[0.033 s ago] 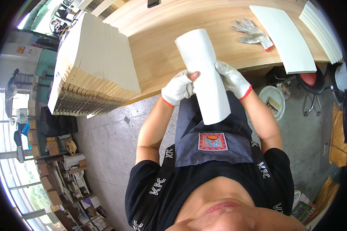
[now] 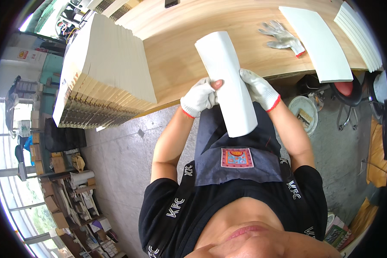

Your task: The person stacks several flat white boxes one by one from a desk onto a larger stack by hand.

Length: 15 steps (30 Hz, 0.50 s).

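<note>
Both hands hold a white sheaf of paper [image 2: 228, 81], bowed lengthwise and slightly twisted, in front of my body over the table's near edge. My left hand [image 2: 201, 98], in a white knit glove with a bare thumb tip showing, is closed on its left edge, thumb on top. On the opposite edge my right hand [image 2: 258, 89], gloved with a red cuff, is closed with its thumb against the side; its other fingers are hidden behind the paper. A flat white sheaf [image 2: 316, 43] lies to the right, overhanging the table's near edge.
Tall piles of cream paper blocks [image 2: 116, 64] with dark-patterned edges stand at the left. A loose glove [image 2: 281, 38], a phone [image 2: 171, 3] and more white sheaves [image 2: 357, 36] rest on the wooden table [image 2: 172, 56]. Below are a white bucket [image 2: 303, 114] and a stool [image 2: 347, 92].
The near end of the paper sheaf has lifted very slightly. Both hands keep the same hold.
</note>
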Each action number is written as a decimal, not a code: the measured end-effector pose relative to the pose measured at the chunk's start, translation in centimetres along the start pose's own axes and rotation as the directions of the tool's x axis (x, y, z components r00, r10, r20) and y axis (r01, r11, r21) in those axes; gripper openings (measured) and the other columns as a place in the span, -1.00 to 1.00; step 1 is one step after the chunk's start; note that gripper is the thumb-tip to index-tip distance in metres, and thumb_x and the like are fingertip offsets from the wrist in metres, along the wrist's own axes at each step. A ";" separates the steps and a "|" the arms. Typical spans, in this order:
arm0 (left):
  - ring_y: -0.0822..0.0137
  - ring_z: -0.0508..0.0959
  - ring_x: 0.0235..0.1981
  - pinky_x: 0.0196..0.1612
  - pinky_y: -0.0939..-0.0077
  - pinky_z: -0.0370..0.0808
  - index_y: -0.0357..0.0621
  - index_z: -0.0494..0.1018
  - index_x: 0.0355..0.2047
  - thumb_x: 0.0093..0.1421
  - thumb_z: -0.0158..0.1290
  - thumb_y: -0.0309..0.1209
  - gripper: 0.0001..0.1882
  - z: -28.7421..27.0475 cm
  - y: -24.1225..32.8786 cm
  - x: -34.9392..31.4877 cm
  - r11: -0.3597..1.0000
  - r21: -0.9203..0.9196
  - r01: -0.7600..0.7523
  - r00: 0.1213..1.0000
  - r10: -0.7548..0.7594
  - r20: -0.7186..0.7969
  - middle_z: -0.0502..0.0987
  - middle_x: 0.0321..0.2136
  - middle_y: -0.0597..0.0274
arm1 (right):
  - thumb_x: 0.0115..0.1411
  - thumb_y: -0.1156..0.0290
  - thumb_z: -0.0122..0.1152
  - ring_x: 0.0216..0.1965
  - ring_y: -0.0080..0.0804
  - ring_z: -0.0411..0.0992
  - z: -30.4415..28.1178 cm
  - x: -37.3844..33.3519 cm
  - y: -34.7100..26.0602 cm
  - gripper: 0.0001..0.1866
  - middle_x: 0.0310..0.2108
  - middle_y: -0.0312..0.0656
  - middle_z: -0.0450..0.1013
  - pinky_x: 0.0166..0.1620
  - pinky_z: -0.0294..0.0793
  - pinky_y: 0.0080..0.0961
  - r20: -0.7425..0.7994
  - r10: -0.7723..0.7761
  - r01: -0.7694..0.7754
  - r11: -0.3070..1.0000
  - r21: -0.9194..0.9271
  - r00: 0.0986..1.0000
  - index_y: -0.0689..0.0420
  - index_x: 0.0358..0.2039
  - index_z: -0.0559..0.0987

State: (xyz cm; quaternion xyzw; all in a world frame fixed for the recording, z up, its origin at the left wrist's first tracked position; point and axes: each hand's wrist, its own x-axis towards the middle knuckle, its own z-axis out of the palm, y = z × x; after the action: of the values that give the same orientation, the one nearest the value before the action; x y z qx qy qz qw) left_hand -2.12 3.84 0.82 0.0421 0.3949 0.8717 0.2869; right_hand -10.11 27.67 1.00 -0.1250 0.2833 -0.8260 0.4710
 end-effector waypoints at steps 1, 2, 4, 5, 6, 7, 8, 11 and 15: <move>0.40 0.60 -0.45 -0.40 0.53 0.53 -0.37 0.49 -0.13 0.32 0.10 -0.26 -0.66 2.2 0.0 0.6 0.991 0.125 -0.047 0.974 0.073 -0.216 0.61 -0.40 0.13 | 0.33 0.24 0.19 -0.11 -0.49 0.52 -0.9 -0.2 0.0 -0.61 -0.07 -0.19 0.54 0.00 0.54 -0.46 -0.071 -0.012 0.006 0.997 -0.083 0.997 0.23 0.05 0.50; 0.41 0.58 -0.52 -0.48 0.55 0.51 -0.36 0.50 -0.15 0.31 0.12 -0.25 -0.66 4.6 0.0 1.1 0.963 0.262 -0.067 0.892 0.175 -0.416 0.61 -0.45 0.15 | 0.33 0.25 0.18 -0.11 -0.50 0.51 -1.9 -0.2 -0.2 -0.62 -0.07 -0.20 0.54 0.00 0.53 -0.46 -0.130 -0.027 0.005 0.986 -0.166 0.991 0.22 0.05 0.51; 0.47 0.52 -0.67 -0.69 0.60 0.39 -0.32 0.51 -0.18 0.27 0.16 -0.24 -0.66 3.4 -1.0 0.9 0.845 0.534 -0.008 0.725 0.373 -0.579 0.59 -0.54 0.20 | 0.34 0.25 0.18 -0.11 -0.51 0.52 -0.9 -0.5 -0.9 -0.62 -0.07 -0.22 0.55 0.01 0.53 -0.46 -0.170 -0.068 -0.042 0.821 -0.570 0.983 0.23 0.05 0.51; 0.47 0.53 -0.64 -0.68 0.61 0.39 -0.32 0.51 -0.17 0.27 0.17 -0.23 -0.66 2.6 -0.9 0.7 0.879 0.477 0.010 0.775 0.295 -0.559 0.60 -0.52 0.20 | 0.33 0.23 0.20 -0.11 -0.47 0.53 -1.5 -0.1 -0.3 -0.61 -0.08 -0.21 0.55 0.00 0.54 -0.43 -0.156 -0.122 -0.001 0.786 -0.619 0.980 0.22 0.05 0.51; 0.47 0.55 -0.62 -0.67 0.62 0.40 -0.31 0.52 -0.17 0.27 0.17 -0.23 -0.66 2.0 -0.6 0.2 0.907 0.419 0.033 0.819 0.216 -0.532 0.61 -0.49 0.20 | 0.31 0.20 0.22 -0.11 -0.45 0.53 -2.0 -0.4 0.0 -0.58 -0.08 -0.20 0.55 -0.01 0.55 -0.41 -0.157 -0.059 -0.007 0.922 -0.387 0.986 0.22 0.06 0.50; 0.47 0.56 -0.60 -0.66 0.62 0.41 -0.31 0.52 -0.17 0.26 0.18 -0.23 -0.66 1.7 -0.4 0.0 0.931 0.359 0.058 0.856 0.138 -0.498 0.62 -0.47 0.20 | 0.30 0.17 0.23 -0.12 -0.42 0.54 -1.0 -0.7 0.1 -0.55 -0.08 -0.20 0.56 -0.02 0.56 -0.38 -0.141 0.004 -0.022 0.991 -0.129 0.990 0.22 0.07 0.50; 0.48 0.55 -0.62 -0.68 0.64 0.37 -0.27 0.52 -0.22 0.25 0.19 -0.19 -0.65 2.5 -1.3 1.0 0.983 0.161 -0.091 0.893 0.152 -0.423 0.60 -0.50 0.26 | 0.30 0.15 0.23 -0.11 -0.40 0.54 -1.1 -0.4 1.0 -0.53 -0.08 -0.18 0.55 -0.03 0.56 -0.37 0.002 -0.025 0.025 0.999 -0.034 1.000 0.21 0.07 0.49; 0.44 0.58 -0.59 -0.66 0.60 0.42 -0.30 0.52 -0.19 0.25 0.19 -0.22 -0.66 0.6 -1.2 0.6 0.997 0.067 -0.033 0.979 0.046 -0.198 0.62 -0.46 0.23 | 0.28 0.15 0.25 -0.10 -0.41 0.54 -1.2 -0.3 2.3 -0.51 -0.08 -0.18 0.55 -0.03 0.57 -0.40 0.019 0.032 -0.032 0.999 0.001 0.999 0.21 0.09 0.48; 0.37 0.52 -0.69 -0.73 0.49 0.36 -0.34 0.50 -0.21 0.28 0.15 -0.22 -0.65 4.7 -1.5 2.3 0.956 0.246 -0.160 0.652 0.290 -0.701 0.60 -0.53 0.21 | 0.29 0.22 0.25 -0.09 -0.48 0.53 -2.4 -1.0 1.5 -0.58 -0.10 -0.18 0.56 0.02 0.52 -0.50 -0.234 -0.002 -0.094 0.912 -0.399 0.972 0.26 0.04 0.52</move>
State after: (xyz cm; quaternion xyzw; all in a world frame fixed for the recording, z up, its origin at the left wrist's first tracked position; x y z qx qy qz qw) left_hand -1.89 9.02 2.63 -0.2366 0.5375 0.8094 -0.0092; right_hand -9.69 28.76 -1.77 -0.1175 0.5044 -0.7462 0.4182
